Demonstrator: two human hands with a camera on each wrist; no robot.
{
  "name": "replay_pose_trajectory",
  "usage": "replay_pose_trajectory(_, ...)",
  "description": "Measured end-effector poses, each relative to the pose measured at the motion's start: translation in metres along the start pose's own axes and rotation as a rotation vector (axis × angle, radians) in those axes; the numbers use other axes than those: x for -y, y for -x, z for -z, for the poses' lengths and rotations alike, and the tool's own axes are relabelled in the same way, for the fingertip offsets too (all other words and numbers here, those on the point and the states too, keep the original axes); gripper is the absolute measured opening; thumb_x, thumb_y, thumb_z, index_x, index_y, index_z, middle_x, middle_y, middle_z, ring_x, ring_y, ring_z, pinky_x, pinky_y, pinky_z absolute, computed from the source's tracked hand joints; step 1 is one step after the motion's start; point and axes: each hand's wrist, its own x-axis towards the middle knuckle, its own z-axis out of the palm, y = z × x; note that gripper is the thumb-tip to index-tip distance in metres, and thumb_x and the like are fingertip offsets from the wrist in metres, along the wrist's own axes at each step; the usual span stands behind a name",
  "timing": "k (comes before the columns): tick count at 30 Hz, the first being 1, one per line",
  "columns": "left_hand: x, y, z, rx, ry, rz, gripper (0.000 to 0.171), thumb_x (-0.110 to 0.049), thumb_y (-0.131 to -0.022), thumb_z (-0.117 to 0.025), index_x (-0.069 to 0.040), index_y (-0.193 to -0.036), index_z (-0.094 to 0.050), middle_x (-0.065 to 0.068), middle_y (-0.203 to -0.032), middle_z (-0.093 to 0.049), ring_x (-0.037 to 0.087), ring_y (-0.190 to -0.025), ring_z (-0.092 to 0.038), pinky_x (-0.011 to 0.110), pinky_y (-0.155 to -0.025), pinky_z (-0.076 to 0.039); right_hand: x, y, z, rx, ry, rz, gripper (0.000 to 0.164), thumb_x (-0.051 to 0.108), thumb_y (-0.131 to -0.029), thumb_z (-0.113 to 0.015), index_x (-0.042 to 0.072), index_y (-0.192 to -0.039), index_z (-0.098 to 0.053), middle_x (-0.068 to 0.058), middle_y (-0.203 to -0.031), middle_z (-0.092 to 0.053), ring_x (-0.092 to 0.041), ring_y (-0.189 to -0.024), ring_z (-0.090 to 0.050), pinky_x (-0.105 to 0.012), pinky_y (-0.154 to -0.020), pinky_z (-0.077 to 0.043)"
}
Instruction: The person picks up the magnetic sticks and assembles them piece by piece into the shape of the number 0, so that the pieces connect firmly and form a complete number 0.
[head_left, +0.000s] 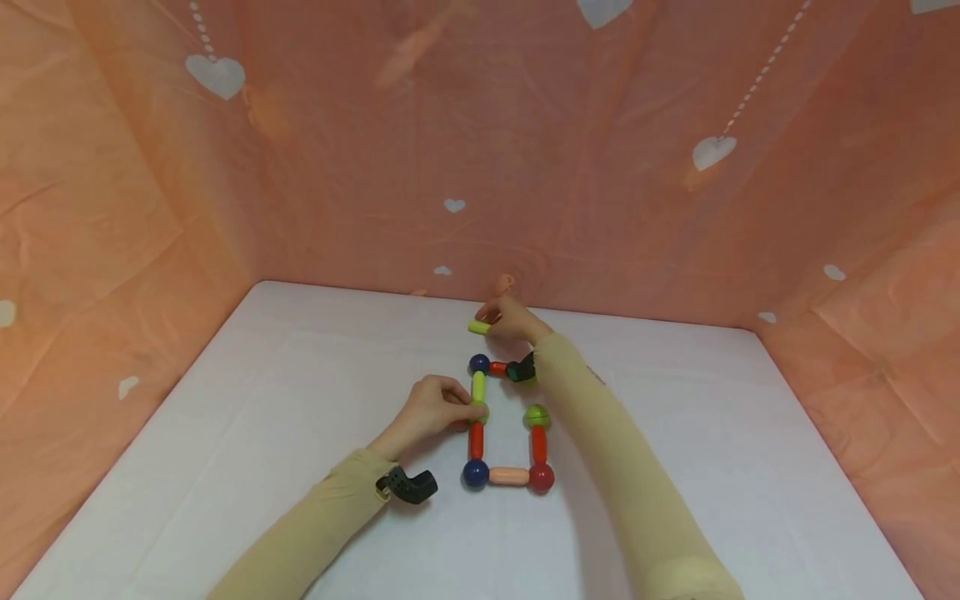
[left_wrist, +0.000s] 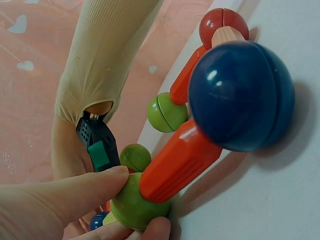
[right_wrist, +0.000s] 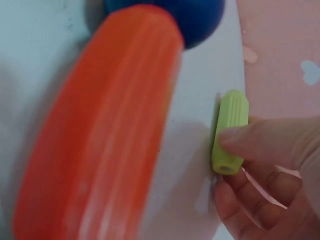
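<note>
My left hand point(head_left: 435, 408) pinches a green ball point(left_wrist: 137, 202) between thumb and fingers. That ball joins a red rod point(head_left: 477, 440) to a yellow-green rod point(head_left: 478, 387) on the left side of a ball-and-rod outline. Beyond the far end, my right hand point(head_left: 512, 322) holds a loose yellow-green rod point(right_wrist: 231, 132), thumb on one side and fingers on the other. Nearest that hand are a blue ball point(head_left: 479, 363) and a red rod point(head_left: 498, 367), partly covered by the right wrist camera. Another green ball point(left_wrist: 135, 157) shows near that wrist.
The outline's near end has a blue ball point(head_left: 476, 474), a peach rod point(head_left: 509, 476) and a red ball point(head_left: 542, 477). A red rod point(head_left: 538, 446) leads from there to a green ball point(head_left: 537, 417). Orange cloth point(head_left: 360, 192) hangs around the white table point(head_left: 262, 417).
</note>
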Motion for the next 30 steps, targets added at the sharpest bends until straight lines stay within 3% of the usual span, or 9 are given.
replay_pose_trajectory(7,0.005,-0.001,0.002,0.008,0.04,0.019,0.026,-0.02,-0.075,-0.083,-0.002,-0.085,-0.066,0.004,-0.072,-0.068,0.017,-0.063,-0.065,0.028,-0.063,-0.054,-0.002,0.01,0.009,-0.05,-0.092,-0.027,0.037,-0.009,-0.08,-0.063,-0.008,-0.116,-0.061,-0.023,-0.11,-0.063,-0.034,-0.105,-0.058,-0.036,-0.092,-0.048)
replay_pose_trajectory(13,0.007,-0.001,0.007,-0.015,0.056,0.034,0.025,-0.018,-0.075,-0.083,-0.002,-0.085,-0.067,0.005,-0.074,-0.067,0.017,-0.063,-0.065,0.028,-0.063,-0.055,0.003,0.021,0.021,-0.058,-0.185,-0.011,0.044,-0.008,-0.086,-0.061,-0.005,-0.129,-0.055,-0.02,-0.128,-0.055,-0.034,-0.116,-0.052,-0.04,-0.097,-0.045)
replay_pose_trajectory(21,0.008,-0.002,0.006,-0.003,0.092,0.042,0.025,-0.015,-0.075,-0.083,0.0,-0.086,-0.066,0.007,-0.076,-0.067,0.017,-0.065,-0.066,0.029,-0.064,-0.056,0.001,0.063,0.026,-0.102,-0.373,-0.008,0.044,-0.004,-0.089,-0.06,-0.001,-0.132,-0.052,-0.016,-0.131,-0.05,-0.033,-0.118,-0.047,-0.044,-0.098,-0.043)
replay_pose_trajectory(30,0.009,-0.001,0.01,-0.003,0.055,0.035,0.028,-0.02,-0.076,-0.083,-0.001,-0.088,-0.066,0.006,-0.078,-0.067,0.017,-0.067,-0.065,0.028,-0.066,-0.056,0.002,0.113,0.021,-0.09,-0.461,-0.155,0.044,0.013,-0.091,-0.064,0.017,-0.133,-0.051,-0.009,-0.131,-0.05,-0.029,-0.122,-0.046,-0.046,-0.098,-0.043)
